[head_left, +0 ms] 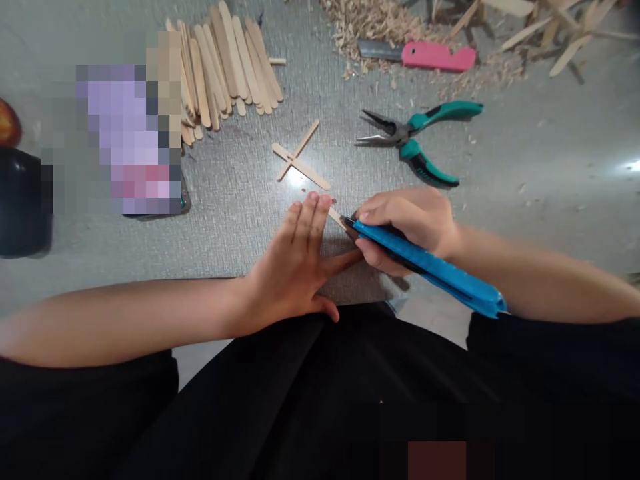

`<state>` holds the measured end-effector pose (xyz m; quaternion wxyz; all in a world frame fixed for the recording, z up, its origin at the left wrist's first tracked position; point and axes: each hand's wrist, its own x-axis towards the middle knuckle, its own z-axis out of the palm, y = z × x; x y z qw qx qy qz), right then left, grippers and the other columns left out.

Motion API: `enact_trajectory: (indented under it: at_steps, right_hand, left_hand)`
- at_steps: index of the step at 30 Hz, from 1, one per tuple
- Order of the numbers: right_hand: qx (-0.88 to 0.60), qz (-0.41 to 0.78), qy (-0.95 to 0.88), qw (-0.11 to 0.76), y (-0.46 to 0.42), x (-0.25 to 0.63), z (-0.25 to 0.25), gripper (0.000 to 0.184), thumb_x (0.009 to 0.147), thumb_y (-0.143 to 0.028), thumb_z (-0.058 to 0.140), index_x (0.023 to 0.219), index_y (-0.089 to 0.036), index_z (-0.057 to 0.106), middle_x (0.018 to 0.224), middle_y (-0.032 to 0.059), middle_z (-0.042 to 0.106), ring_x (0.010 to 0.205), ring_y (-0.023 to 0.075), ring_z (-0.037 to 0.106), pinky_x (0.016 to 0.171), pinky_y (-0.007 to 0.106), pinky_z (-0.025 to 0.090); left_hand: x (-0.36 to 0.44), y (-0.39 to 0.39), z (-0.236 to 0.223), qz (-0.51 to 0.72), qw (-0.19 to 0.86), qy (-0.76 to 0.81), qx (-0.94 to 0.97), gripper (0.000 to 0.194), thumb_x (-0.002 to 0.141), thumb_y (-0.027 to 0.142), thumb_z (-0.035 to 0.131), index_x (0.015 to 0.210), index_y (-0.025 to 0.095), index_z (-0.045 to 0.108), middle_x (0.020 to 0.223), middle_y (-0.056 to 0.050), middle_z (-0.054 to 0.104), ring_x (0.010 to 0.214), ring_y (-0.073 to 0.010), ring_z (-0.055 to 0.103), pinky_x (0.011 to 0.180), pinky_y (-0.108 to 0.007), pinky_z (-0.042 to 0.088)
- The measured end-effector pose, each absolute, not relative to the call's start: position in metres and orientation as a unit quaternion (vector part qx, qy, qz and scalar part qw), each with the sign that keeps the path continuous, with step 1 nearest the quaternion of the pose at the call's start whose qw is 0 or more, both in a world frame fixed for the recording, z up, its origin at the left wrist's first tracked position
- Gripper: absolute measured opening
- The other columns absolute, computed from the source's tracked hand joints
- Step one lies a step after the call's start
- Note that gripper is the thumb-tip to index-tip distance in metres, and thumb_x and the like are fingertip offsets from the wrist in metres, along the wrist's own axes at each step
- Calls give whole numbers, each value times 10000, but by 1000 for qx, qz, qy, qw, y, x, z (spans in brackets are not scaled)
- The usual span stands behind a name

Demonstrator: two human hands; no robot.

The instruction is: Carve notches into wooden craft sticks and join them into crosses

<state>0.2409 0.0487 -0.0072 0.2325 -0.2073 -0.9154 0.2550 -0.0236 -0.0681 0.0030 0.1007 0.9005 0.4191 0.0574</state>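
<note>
My right hand (pixel 405 227) is closed around a blue utility knife (pixel 430 267), its tip angled down at a craft stick (pixel 337 217) on the table near the front edge. My left hand (pixel 295 260) lies flat with its fingers stretched out; the fingertips rest at the stick's upper end, and the index finger reaches toward my right hand. Most of the stick is hidden by the hands and the knife. Just beyond, two craft sticks form a cross (pixel 295 162) lying on the table.
Many craft sticks (pixel 225 67) lie piled at the back left, by a blurred-out phone (pixel 183 200). Green-handled pliers (pixel 413 137) lie open at the right. Behind them are a pink cutter (pixel 435 56), wood shavings (pixel 370 27) and joined sticks (pixel 570 33). A dark rounded object (pixel 25 203) stands far left.
</note>
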Motion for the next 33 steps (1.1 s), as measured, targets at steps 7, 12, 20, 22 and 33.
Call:
enact_trajectory:
  at_steps: [7, 12, 20, 22, 33]
  right_hand:
    - [-191, 262, -892, 314, 48, 232, 5, 260, 992, -223, 676, 1220, -340, 637, 868, -39, 803, 629, 222, 769, 575, 373, 619]
    - [-185, 245, -902, 304, 47, 230, 8, 256, 1029, -223, 665, 1268, -316, 664, 899, -14, 820, 703, 231, 815, 622, 368, 653]
    - [-160, 234, -905, 317, 48, 232, 2, 273, 1029, -211, 733, 1288, -276, 675, 996, 18, 877, 770, 213, 860, 683, 316, 705]
    - [-158, 237, -907, 311, 48, 233, 1, 300, 1028, -214, 742, 1312, -291, 678, 1028, 17, 896, 815, 227, 886, 699, 328, 722]
    - [-120, 185, -935, 278, 49, 236, 6, 209, 1082, -201, 756, 1281, -208, 694, 1066, 77, 870, 819, 213, 820, 677, 324, 666]
  left_hand:
    - [-18, -68, 16, 38, 147, 418, 896, 1491, 699, 877, 1066, 1903, 256, 443, 1961, -334, 398, 1832, -695, 316, 1428, -852, 392]
    - [-15, -65, 14, 31, 151, 419, 895, 1488, 728, 821, 1082, 1921, 270, 384, 1961, -318, 412, 1837, -674, 319, 1418, -881, 417]
    - [-13, -65, 15, 41, 173, 422, 889, 1518, 568, 867, 1125, 1808, 223, 533, 1931, -360, 436, 1823, -704, 304, 1420, -898, 414]
    - [-13, -66, 17, 48, 173, 426, 887, 1511, 549, 854, 1138, 1785, 202, 561, 1925, -376, 434, 1815, -714, 316, 1417, -896, 421]
    - [-13, -67, 19, 3, 121, 420, 899, 1550, 596, 941, 1066, 1832, 196, 501, 1900, -377, 476, 1796, -704, 368, 1394, -855, 482]
